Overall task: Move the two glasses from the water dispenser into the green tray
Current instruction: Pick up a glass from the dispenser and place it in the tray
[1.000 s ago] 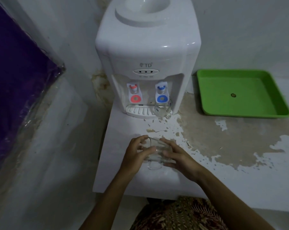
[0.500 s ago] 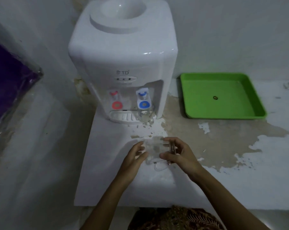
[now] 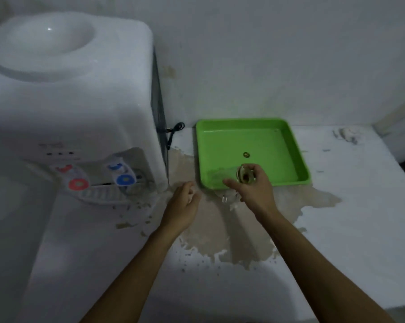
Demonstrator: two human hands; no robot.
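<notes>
R hand (image 3: 255, 190) fingers pinch glass 1 (image 3: 245, 175) over green tray (image 3: 290, 145) near edge, ready to set down. L hand (image 3: 184, 203) loosely curled, empty. Glass 2 (image 3: 136, 185) under blue tap, left of frame.

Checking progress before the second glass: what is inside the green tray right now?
A small dark round mark lies on the tray floor. The right hand holds a glass over the near edge; whether it touches the floor is hidden by the hand.
</notes>
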